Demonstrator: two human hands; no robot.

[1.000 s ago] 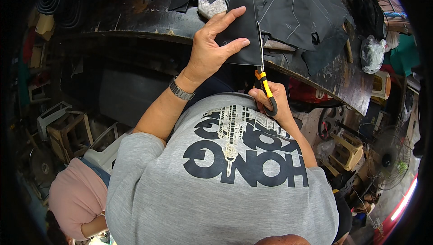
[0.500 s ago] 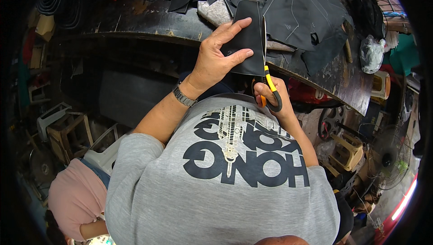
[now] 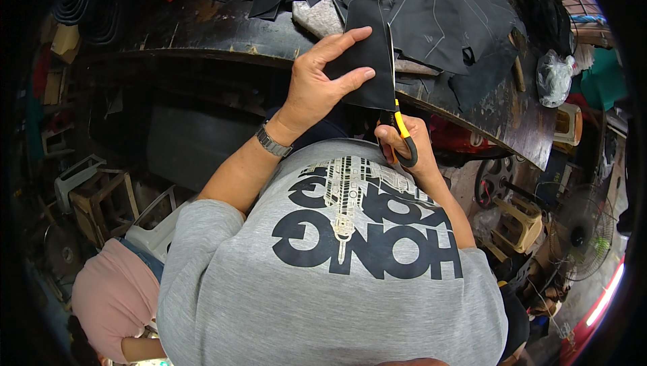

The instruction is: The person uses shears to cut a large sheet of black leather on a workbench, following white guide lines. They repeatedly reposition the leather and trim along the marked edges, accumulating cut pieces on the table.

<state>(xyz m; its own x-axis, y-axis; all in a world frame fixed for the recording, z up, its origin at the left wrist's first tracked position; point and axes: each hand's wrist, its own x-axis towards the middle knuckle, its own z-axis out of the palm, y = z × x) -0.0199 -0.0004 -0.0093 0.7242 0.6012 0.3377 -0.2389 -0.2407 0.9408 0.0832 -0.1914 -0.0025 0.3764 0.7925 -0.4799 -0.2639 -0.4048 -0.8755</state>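
Note:
My left hand (image 3: 313,76) grips a black leather-like piece (image 3: 374,49) at its left side, thumb and index finger lying on top and the other fingers hidden beneath. The piece reaches past the near edge of the table. In my right hand (image 3: 419,142) is a pair of scissors with yellow-and-black handles (image 3: 400,120), thumb in one loop. Their blades point away from me along the right edge of the piece, one blade showing on top. How far the blades are apart is hard to see.
The dark worn table (image 3: 202,32) carries overlapping black cut pieces (image 3: 431,22) with pale outlines. A pale block (image 3: 317,17) lies under them. At the right are a clear plastic bag (image 3: 555,79), a stool (image 3: 519,228) and a fan (image 3: 581,234). Another person (image 3: 114,292) sits at lower left.
Both hands, the scissors and the black piece have shifted slightly to the left. The orange part of the scissor handle shows less now.

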